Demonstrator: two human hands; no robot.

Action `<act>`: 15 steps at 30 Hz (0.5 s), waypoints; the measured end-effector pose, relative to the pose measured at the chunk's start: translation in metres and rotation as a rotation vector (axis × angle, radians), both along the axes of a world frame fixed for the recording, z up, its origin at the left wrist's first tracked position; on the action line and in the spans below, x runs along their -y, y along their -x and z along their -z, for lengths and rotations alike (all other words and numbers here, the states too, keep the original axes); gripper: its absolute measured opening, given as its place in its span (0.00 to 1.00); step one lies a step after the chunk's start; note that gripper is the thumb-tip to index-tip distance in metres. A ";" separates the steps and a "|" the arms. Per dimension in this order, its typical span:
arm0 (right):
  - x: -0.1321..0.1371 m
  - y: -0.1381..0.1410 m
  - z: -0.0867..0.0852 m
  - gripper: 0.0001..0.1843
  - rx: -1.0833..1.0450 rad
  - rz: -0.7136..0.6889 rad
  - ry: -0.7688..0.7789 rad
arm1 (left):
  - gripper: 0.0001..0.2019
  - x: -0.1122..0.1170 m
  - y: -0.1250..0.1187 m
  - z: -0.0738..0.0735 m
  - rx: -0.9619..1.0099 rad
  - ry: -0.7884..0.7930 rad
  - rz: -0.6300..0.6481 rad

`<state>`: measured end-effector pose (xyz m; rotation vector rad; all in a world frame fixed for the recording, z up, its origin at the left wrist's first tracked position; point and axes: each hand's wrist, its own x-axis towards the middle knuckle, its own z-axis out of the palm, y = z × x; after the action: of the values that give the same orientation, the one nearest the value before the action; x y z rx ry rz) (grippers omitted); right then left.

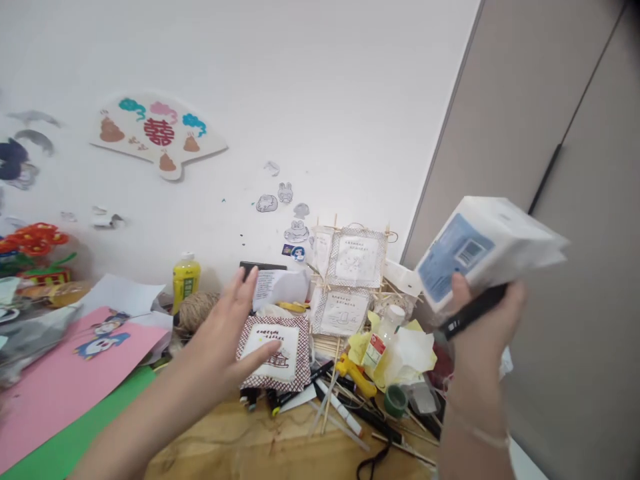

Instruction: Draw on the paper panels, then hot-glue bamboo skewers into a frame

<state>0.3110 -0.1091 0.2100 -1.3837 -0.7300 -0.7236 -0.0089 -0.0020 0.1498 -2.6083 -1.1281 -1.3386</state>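
Observation:
My right hand (483, 340) grips a white tissue pack (505, 233) with a blue label, lifted at the right. A black marker (473, 310) lies across the same hand, under the pack. My left hand (235, 327) is raised over the desk, thumb and fingers apart, holding nothing. Close behind its thumb is a paper panel (295, 333) with a dark red checked border and a drawing. Beyond my hands stands a stick frame carrying white paper panels (356, 259) with writing and drawings.
Markers, wooden sticks and a yellow glue gun (356, 375) clutter the wooden desk (240, 440). A clear bottle (383, 337) leans on crumpled yellow paper. Leftward are a yellow bottle (186, 277), twine ball (199, 310), pink sheet (100, 380) and green sheet (120, 413). A cabinet (575, 333) borders the right.

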 end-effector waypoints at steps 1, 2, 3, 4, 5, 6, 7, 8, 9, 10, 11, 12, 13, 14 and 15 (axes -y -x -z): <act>-0.009 -0.022 -0.011 0.35 -0.035 0.081 0.033 | 0.42 -0.009 0.005 0.002 0.001 0.002 -0.041; -0.022 -0.044 -0.022 0.33 -0.056 0.211 0.192 | 0.42 -0.018 0.010 0.005 -0.004 -0.004 -0.072; -0.037 -0.064 -0.033 0.31 -0.061 0.289 0.335 | 0.43 -0.027 0.014 0.008 -0.001 -0.016 -0.110; -0.055 -0.082 -0.042 0.27 -0.033 0.314 0.466 | 0.42 -0.035 0.018 0.012 -0.034 -0.009 -0.126; -0.072 -0.099 -0.050 0.25 0.015 0.353 0.592 | 0.40 -0.042 0.022 0.017 -0.034 -0.021 -0.139; -0.089 -0.113 -0.056 0.23 0.097 0.391 0.713 | 0.38 -0.049 0.026 0.022 -0.049 -0.026 -0.137; -0.105 -0.125 -0.061 0.22 0.194 0.406 0.833 | 0.37 -0.055 0.030 0.027 -0.062 -0.018 -0.148; -0.118 -0.135 -0.063 0.20 0.224 0.388 0.866 | 0.37 -0.061 0.034 0.033 -0.062 -0.013 -0.173; -0.129 -0.143 -0.063 0.19 0.228 0.360 0.896 | 0.37 -0.066 0.039 0.037 -0.074 -0.004 -0.184; -0.138 -0.149 -0.061 0.19 0.206 0.310 0.972 | 0.37 -0.070 0.044 0.041 -0.075 -0.004 -0.203; -0.145 -0.153 -0.058 0.18 0.179 0.274 1.003 | 0.37 -0.073 0.048 0.044 -0.078 -0.005 -0.215; -0.150 -0.156 -0.053 0.16 0.147 0.244 1.033 | 0.36 -0.075 0.052 0.046 -0.074 -0.005 -0.219; -0.153 -0.158 -0.048 0.15 0.127 0.208 1.051 | 0.36 -0.076 0.056 0.047 -0.058 -0.006 -0.216; -0.155 -0.159 -0.043 0.16 0.118 0.173 1.049 | 0.35 -0.076 0.058 0.047 -0.019 -0.008 -0.202; -0.157 -0.159 -0.039 0.18 0.116 0.138 1.037 | 0.33 -0.075 0.059 0.047 0.042 -0.010 -0.188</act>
<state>0.4704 0.0476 0.2493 -2.3550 -1.1920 -0.5327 -0.0675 0.0729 0.1027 -2.4067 -1.3296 -1.3608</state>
